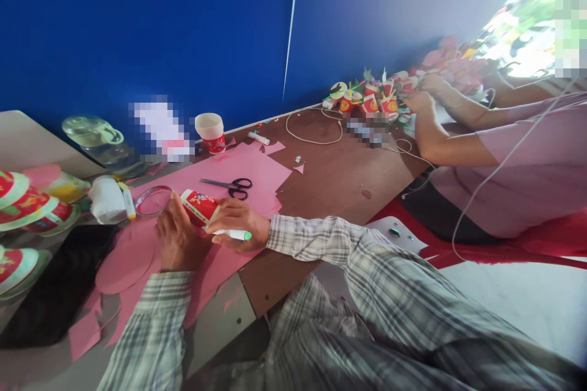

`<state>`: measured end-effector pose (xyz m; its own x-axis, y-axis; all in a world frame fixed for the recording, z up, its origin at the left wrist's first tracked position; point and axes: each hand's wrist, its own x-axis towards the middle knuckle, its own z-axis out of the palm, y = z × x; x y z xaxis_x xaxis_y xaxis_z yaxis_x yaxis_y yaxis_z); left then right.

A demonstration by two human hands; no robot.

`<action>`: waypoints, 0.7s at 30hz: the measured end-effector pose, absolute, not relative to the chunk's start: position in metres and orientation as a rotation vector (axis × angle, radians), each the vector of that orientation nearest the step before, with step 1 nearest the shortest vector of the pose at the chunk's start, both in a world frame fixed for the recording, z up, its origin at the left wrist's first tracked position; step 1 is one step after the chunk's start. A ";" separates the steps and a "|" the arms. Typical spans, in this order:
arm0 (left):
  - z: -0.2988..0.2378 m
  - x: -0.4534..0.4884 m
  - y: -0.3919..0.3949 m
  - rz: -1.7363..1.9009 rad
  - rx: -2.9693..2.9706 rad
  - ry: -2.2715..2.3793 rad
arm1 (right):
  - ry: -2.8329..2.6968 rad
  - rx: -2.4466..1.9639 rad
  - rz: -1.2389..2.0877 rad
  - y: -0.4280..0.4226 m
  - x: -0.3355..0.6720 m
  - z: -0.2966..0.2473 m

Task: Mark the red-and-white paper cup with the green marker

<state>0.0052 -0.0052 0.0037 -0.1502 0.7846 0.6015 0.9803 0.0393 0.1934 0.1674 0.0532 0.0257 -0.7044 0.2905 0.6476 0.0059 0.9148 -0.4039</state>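
My left hand [181,233] is closed around one end of a red and white paper cup [200,206], which lies on its side above the pink paper [257,172]. At the cup's other end is my right hand [241,223], its fingers curled against the cup and around a white marker [235,234] with a green end. Part of the marker is hidden by the fingers. Scissors with black handles [236,186] rest on the pink paper just beyond my hands. A roll of clear tape [155,199] stands beside my left hand.
Stacked paper cups [211,133] and a glue stick [259,138] stand farther back. At left are a clear bottle [98,143], a black phone-like slab [57,290] and decorated cups [27,201]. On the right, a co-worker's hands [428,95] are near several red cups [369,104] and white cables.
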 end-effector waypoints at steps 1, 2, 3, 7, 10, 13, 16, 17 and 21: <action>0.004 0.005 -0.005 -0.826 -1.778 -1.990 | -2.313 -0.207 0.482 0.053 0.167 0.026; 0.004 0.006 -0.005 -0.822 -1.769 -1.991 | -2.300 -0.203 0.486 0.052 0.167 0.027; 0.005 0.006 -0.005 -0.810 -1.769 -1.991 | -2.275 -0.199 0.494 0.052 0.167 0.027; 0.008 0.008 -0.007 -0.802 -1.806 -1.998 | -2.190 -0.190 0.526 0.053 0.168 0.027; 0.010 0.008 -0.007 -0.885 -1.837 -1.978 | -2.225 -0.226 0.505 0.055 0.167 0.025; 0.010 0.007 -0.005 -0.980 -1.877 -1.929 | -2.293 -0.285 0.457 0.058 0.167 0.022; 0.008 0.005 -0.003 -0.987 -1.876 -1.897 | -2.349 -0.285 0.420 0.059 0.167 0.021; 0.007 0.005 -0.002 -0.973 -1.865 -1.896 | -2.354 -0.280 0.417 0.059 0.166 0.021; 0.004 0.003 -0.003 -0.928 -1.824 -1.922 | -2.350 -0.267 0.435 0.058 0.166 0.020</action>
